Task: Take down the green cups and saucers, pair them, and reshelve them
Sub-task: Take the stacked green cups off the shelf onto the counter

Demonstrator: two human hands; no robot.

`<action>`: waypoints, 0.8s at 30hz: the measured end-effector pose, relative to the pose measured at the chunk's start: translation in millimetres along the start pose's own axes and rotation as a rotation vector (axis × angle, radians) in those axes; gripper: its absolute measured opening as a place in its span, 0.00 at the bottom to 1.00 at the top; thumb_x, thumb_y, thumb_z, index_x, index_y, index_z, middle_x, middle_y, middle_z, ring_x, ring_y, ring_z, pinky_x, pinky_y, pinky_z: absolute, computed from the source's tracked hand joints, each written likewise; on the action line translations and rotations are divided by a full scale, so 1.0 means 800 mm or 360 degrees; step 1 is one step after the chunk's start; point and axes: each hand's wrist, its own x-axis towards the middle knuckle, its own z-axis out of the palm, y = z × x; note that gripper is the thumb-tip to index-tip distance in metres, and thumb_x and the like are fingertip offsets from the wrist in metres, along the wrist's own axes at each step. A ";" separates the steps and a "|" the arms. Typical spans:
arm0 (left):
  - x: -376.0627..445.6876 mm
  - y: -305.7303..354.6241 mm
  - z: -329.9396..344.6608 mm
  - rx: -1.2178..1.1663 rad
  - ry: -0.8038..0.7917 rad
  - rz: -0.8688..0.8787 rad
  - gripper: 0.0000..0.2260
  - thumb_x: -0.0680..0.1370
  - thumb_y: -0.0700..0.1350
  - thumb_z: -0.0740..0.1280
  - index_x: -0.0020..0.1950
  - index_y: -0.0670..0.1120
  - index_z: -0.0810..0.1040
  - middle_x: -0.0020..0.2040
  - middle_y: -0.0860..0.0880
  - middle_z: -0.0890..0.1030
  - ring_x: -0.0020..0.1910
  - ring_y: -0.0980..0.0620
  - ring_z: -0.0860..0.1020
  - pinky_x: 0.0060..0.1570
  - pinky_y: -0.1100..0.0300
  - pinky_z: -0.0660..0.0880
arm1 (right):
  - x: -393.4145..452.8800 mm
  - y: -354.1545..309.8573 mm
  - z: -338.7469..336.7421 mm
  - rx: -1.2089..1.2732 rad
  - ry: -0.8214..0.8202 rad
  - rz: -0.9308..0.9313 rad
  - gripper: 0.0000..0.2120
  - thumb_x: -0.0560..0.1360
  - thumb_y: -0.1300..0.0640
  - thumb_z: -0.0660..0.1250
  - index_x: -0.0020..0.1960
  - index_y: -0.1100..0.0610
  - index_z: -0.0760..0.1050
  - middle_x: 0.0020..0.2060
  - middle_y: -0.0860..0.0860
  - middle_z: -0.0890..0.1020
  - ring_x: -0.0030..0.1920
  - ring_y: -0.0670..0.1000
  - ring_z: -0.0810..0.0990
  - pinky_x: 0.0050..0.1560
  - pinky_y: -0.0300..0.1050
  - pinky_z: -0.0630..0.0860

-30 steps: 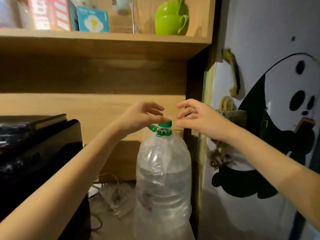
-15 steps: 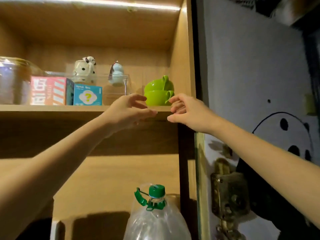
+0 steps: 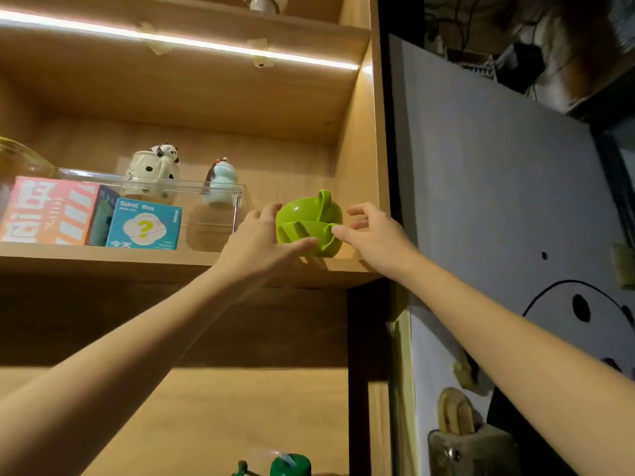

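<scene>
At centre frame, both hands flank the stacked green cups (image 3: 309, 223) on the shelf (image 3: 103, 259): left hand (image 3: 261, 242) fingers spread against them, right hand (image 3: 371, 231) open, seemingly touching the lower rim.

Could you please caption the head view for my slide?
Both hands, left hand and right hand, reach the stacked green cups on the shelf.
</scene>
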 end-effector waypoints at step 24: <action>0.049 -0.025 0.033 -0.0299 -0.0392 -0.0356 0.43 0.52 0.75 0.57 0.53 0.45 0.79 0.52 0.41 0.82 0.52 0.40 0.79 0.59 0.44 0.74 | 0.008 -0.006 0.021 0.0332 -0.0130 0.0223 0.15 0.77 0.48 0.59 0.39 0.55 0.76 0.54 0.52 0.76 0.56 0.53 0.70 0.54 0.47 0.65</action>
